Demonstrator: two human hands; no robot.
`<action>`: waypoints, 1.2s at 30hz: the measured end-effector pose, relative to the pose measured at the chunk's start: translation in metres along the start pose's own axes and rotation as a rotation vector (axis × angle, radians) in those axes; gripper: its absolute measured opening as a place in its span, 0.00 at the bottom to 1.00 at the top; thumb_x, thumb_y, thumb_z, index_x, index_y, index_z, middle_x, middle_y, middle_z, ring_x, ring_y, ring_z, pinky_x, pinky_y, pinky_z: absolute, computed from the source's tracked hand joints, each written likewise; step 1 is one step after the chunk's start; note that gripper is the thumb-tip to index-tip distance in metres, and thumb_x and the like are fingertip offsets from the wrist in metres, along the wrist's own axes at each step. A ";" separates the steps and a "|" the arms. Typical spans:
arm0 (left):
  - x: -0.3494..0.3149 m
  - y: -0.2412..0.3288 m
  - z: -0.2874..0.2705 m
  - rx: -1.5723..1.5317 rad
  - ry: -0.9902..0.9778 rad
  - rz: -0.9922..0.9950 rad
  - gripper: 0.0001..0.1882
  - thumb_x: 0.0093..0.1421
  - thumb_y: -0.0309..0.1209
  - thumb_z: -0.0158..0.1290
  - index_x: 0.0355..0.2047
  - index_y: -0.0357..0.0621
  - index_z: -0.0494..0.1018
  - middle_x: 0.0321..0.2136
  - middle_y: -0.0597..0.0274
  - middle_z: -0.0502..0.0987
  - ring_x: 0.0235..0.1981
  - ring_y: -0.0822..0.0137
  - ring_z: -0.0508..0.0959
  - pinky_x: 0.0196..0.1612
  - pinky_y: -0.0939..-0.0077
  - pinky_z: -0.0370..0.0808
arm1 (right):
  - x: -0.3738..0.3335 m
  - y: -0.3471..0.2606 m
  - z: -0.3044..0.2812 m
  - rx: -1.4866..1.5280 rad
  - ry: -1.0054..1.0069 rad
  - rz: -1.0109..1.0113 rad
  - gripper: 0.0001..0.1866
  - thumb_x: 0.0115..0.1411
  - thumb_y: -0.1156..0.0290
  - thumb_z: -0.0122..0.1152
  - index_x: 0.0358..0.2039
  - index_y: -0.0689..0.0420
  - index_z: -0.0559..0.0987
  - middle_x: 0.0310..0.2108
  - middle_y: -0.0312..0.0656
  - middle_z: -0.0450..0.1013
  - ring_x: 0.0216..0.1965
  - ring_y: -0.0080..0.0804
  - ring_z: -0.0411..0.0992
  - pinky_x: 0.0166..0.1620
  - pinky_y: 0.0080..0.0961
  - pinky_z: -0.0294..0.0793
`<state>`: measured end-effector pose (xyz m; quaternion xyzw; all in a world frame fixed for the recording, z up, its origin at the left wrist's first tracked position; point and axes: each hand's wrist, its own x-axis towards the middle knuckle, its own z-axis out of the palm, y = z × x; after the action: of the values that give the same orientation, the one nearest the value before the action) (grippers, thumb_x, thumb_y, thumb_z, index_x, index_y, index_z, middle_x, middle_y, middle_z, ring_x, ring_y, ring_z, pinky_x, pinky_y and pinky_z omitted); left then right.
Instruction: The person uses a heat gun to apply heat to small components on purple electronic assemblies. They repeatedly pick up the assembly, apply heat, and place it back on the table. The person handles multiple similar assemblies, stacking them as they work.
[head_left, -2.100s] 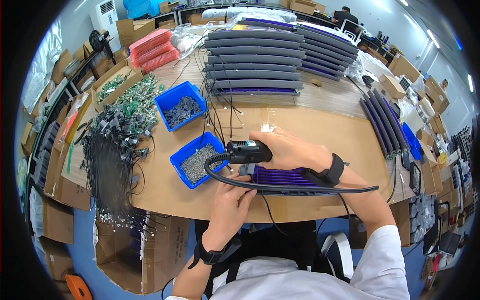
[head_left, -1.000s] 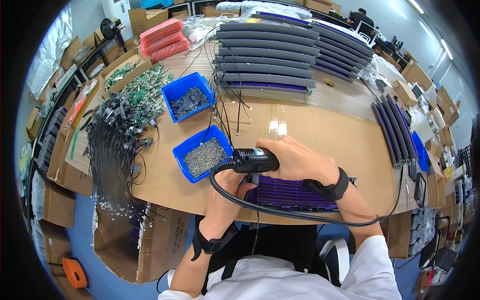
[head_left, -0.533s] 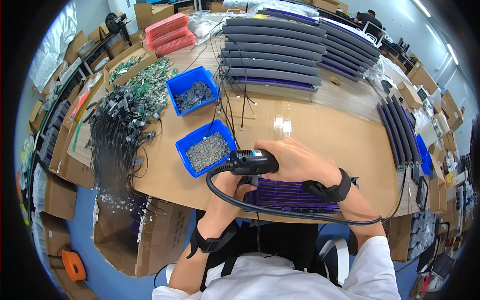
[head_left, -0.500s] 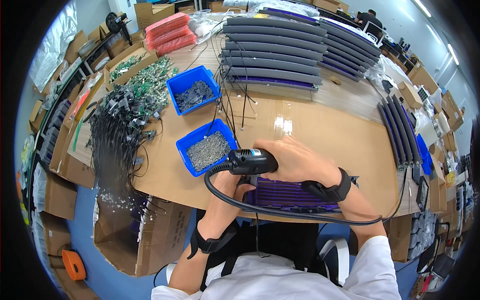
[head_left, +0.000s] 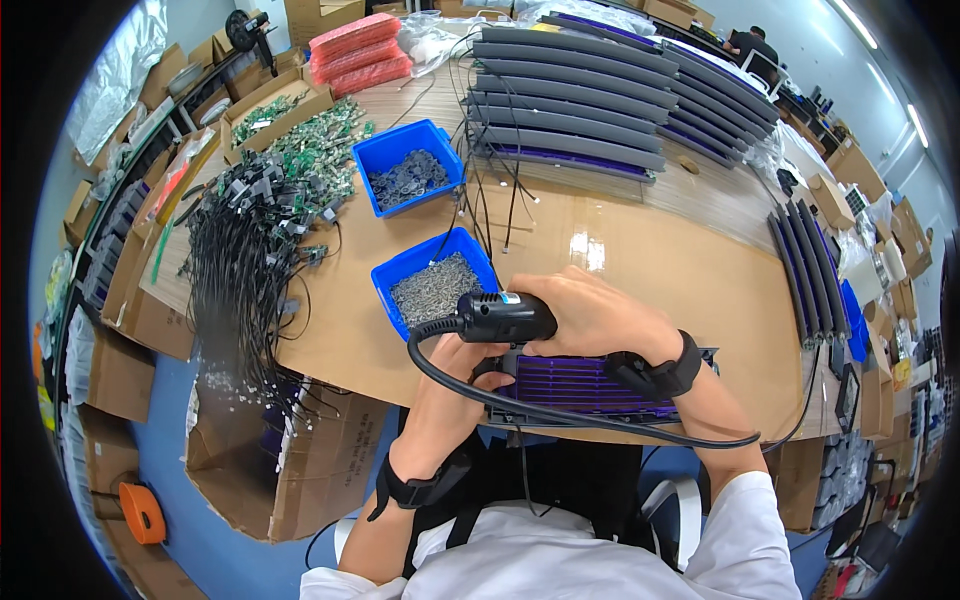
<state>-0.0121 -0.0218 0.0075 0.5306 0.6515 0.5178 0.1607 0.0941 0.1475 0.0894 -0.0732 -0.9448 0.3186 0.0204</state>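
Observation:
Gripped in my right hand [head_left: 592, 315] is a black corded electric screwdriver [head_left: 495, 318], its body lying across above the left end of a purple slatted panel [head_left: 570, 383] with a dark frame. My fingers hide its tip. My left hand [head_left: 458, 368] is closed on that left end, thumb on the frame, its other fingers mostly hidden under the screwdriver. The thick black cord [head_left: 590, 428] loops over my left wrist and the panel's front. Just beyond, a blue bin [head_left: 483, 247] holds many small metal screws. Behind it, another blue bin [head_left: 437, 134] contains dark grey small parts.
Green circuit boards [head_left: 320, 140] and a heap of black cables [head_left: 240, 270] lie at the left. Grey curved panels [head_left: 570, 95] are stacked at the back, with several more dark panels [head_left: 808, 270] at right. A cardboard box [head_left: 330, 470] stands below the table's left edge.
The bins, stacks and table have shifted slightly right in view. Both hands keep nearly the same place and grip on the screwdriver and panel.

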 end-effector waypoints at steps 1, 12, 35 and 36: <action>0.000 0.001 0.001 -0.001 0.010 -0.014 0.20 0.43 0.13 0.60 0.39 0.37 0.74 0.38 0.51 0.75 0.39 0.50 0.75 0.41 0.64 0.73 | 0.001 0.001 0.000 0.005 0.002 -0.018 0.27 0.40 0.75 0.69 0.44 0.64 0.74 0.29 0.58 0.76 0.33 0.57 0.74 0.37 0.39 0.75; -0.003 -0.001 -0.012 -0.130 0.123 -0.164 0.16 0.47 0.10 0.58 0.38 0.32 0.75 0.36 0.58 0.77 0.38 0.67 0.79 0.41 0.77 0.77 | 0.021 -0.009 0.011 -0.030 0.037 -0.010 0.23 0.41 0.74 0.68 0.40 0.65 0.73 0.29 0.57 0.75 0.33 0.56 0.74 0.36 0.40 0.73; -0.006 -0.003 -0.025 -0.254 0.024 -0.196 0.17 0.51 0.13 0.57 0.43 0.32 0.73 0.40 0.58 0.76 0.42 0.68 0.78 0.47 0.76 0.76 | 0.024 -0.002 0.014 0.056 -0.002 0.027 0.25 0.41 0.70 0.71 0.41 0.66 0.75 0.30 0.57 0.76 0.35 0.54 0.75 0.39 0.39 0.73; -0.007 -0.005 -0.023 -0.236 0.038 -0.194 0.17 0.51 0.12 0.57 0.42 0.32 0.73 0.40 0.58 0.76 0.41 0.68 0.78 0.45 0.77 0.76 | 0.024 -0.003 0.013 0.057 -0.004 0.027 0.25 0.41 0.70 0.71 0.41 0.66 0.75 0.30 0.57 0.76 0.35 0.54 0.75 0.39 0.39 0.73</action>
<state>-0.0300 -0.0391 0.0105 0.4329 0.6371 0.5828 0.2589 0.0685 0.1409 0.0807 -0.0849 -0.9343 0.3458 0.0161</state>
